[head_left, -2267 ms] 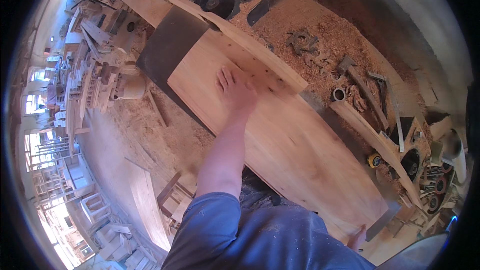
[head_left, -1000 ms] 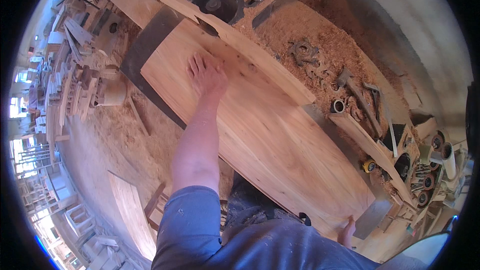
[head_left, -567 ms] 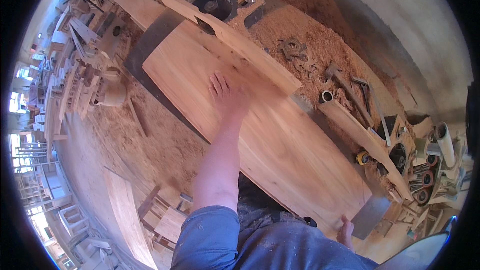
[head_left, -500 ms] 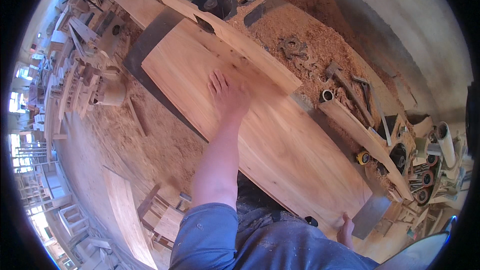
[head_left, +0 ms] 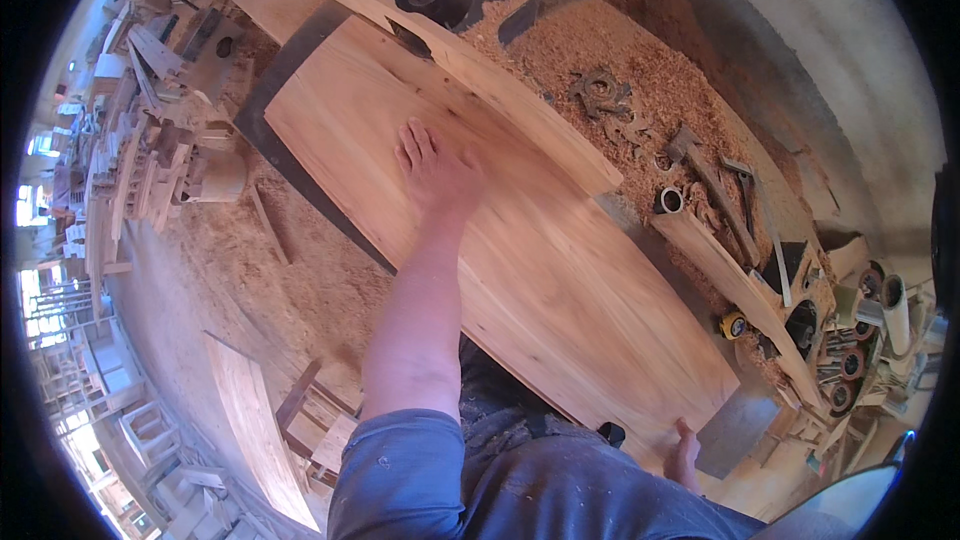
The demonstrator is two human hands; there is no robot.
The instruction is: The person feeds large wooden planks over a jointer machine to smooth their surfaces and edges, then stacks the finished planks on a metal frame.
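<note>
the left hand (head_left: 438, 178) lies flat on a wide wooden panel (head_left: 580, 265); the right hand (head_left: 685, 458) is at its lower right end. a board (head_left: 500, 90) stands along the far side, with wood shavings (head_left: 665, 75) beyond.

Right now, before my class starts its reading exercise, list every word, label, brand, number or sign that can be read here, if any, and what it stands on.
No readable text anywhere.
Yellow-and-black tape measure: any markings are too small to read.
Wide wooden board under the left hand: wood grain and knots, no lettering visible.
Cluttered background: too small and blurred to tell.
</note>
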